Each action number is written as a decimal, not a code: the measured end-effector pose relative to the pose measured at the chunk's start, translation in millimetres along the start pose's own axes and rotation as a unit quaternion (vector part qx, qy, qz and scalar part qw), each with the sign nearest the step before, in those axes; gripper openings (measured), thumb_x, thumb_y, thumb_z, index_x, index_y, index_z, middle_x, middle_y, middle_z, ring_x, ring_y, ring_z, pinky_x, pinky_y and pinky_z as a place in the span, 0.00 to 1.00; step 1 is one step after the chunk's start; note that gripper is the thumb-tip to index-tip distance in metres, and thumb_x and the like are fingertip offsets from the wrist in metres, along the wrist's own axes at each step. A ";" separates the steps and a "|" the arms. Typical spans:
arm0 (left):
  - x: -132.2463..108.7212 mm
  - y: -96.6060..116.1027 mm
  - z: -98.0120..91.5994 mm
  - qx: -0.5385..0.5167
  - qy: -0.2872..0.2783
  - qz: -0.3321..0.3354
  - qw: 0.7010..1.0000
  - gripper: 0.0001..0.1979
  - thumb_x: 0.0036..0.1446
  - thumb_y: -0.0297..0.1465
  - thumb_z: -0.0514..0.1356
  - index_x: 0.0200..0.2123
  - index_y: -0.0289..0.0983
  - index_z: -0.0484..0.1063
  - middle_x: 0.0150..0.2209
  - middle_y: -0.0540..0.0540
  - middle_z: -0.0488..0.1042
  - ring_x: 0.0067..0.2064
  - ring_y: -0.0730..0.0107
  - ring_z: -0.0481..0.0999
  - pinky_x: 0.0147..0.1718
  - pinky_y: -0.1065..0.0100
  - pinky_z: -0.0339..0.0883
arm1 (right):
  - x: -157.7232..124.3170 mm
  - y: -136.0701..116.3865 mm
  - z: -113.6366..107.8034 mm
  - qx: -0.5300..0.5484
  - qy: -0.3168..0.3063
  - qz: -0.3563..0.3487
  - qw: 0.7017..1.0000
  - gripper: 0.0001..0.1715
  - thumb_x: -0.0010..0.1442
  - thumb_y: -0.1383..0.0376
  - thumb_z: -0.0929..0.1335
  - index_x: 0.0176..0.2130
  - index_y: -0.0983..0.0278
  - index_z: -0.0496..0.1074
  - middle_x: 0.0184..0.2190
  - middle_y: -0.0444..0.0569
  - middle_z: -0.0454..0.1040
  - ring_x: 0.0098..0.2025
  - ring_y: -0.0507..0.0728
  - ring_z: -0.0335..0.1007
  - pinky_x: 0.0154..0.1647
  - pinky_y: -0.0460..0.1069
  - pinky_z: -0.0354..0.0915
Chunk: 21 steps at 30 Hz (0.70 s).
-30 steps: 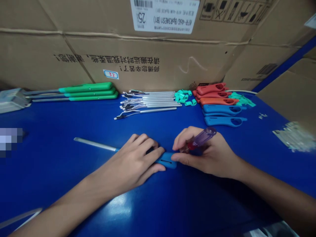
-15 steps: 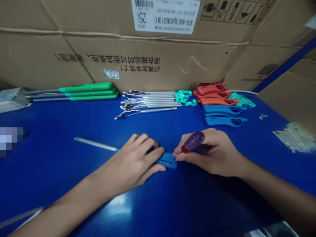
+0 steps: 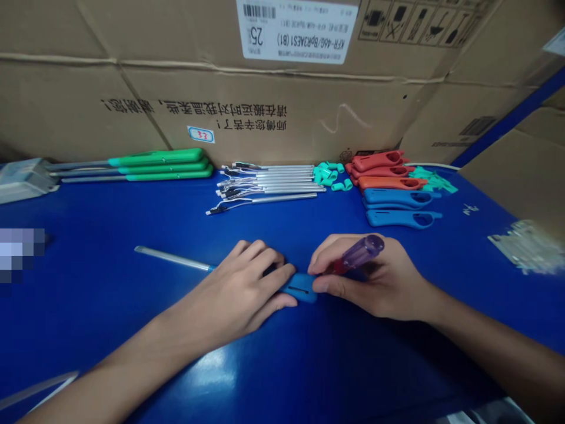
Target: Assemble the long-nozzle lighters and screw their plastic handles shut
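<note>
My left hand (image 3: 245,288) lies over a blue plastic handle (image 3: 300,287) on the blue table (image 3: 110,306), fingers curled down on it and pressing it flat. A thin metal rod (image 3: 170,258) sticks out of the handle to the left. My right hand (image 3: 375,280) is closed round a screwdriver (image 3: 359,253) with a purple and red see-through grip. Its tip end points down at the right end of the blue handle and is hidden by my fingers.
Along the cardboard boxes (image 3: 265,106) at the back lie green-handled rods (image 3: 154,164), a bunch of metal rods (image 3: 265,179), small teal caps (image 3: 329,172), red handles (image 3: 384,168) and blue handles (image 3: 401,206). A clear plastic packet (image 3: 523,247) lies at right.
My right hand has turned the screwdriver: its purple grip swung upright and leftward, then tilted back to the right. My left hand and the blue handle stayed still.
</note>
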State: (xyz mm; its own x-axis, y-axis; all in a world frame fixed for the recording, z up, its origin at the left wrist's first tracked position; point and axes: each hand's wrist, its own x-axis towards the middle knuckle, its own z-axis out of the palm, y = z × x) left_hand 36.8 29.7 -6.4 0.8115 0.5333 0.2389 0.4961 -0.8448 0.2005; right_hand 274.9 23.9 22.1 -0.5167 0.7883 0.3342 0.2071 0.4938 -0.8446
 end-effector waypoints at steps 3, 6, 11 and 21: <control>0.4 0.0 0.0 0.000 -0.001 0.000 1.000 0.17 0.69 0.40 0.53 0.50 0.35 0.71 0.43 0.41 0.72 0.44 0.57 0.67 0.42 0.57 0.63 | 0.5 -4.7 -4.7 0.031 -0.026 0.021 0.999 0.02 0.61 0.71 0.72 0.35 0.66 0.76 0.31 0.47 0.78 0.31 0.51 0.75 0.33 0.45 0.70; 1.2 -0.2 0.1 0.001 0.000 -0.001 1.000 0.17 0.69 0.40 0.53 0.51 0.35 0.71 0.43 0.41 0.72 0.43 0.58 0.67 0.42 0.57 0.63 | 0.7 -4.9 -8.0 0.058 -0.040 0.020 0.997 0.02 0.62 0.71 0.71 0.35 0.67 0.75 0.33 0.50 0.79 0.33 0.53 0.76 0.36 0.46 0.71; 0.6 -0.7 0.8 -0.001 0.003 0.000 1.000 0.17 0.69 0.41 0.53 0.51 0.35 0.71 0.43 0.41 0.71 0.43 0.58 0.67 0.41 0.57 0.62 | 0.9 -2.0 -7.6 0.048 -0.053 0.011 0.997 0.03 0.63 0.72 0.70 0.35 0.67 0.75 0.33 0.49 0.79 0.33 0.52 0.75 0.35 0.45 0.70; -0.9 -0.9 0.9 0.002 0.000 -0.002 1.000 0.16 0.69 0.41 0.53 0.50 0.36 0.70 0.43 0.42 0.71 0.43 0.58 0.67 0.41 0.58 0.62 | -3.5 6.7 11.2 0.001 0.074 -0.037 0.997 0.12 0.53 0.73 0.77 0.28 0.64 0.72 0.26 0.42 0.74 0.27 0.49 0.69 0.30 0.45 0.66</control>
State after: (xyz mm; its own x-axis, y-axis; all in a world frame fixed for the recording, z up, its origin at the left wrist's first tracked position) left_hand 35.9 30.0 -7.6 0.8096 0.5362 0.2386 0.5001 -0.8431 0.1979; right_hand 268.9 20.4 10.6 -0.4016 0.7951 0.4544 0.1716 0.5527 -0.8155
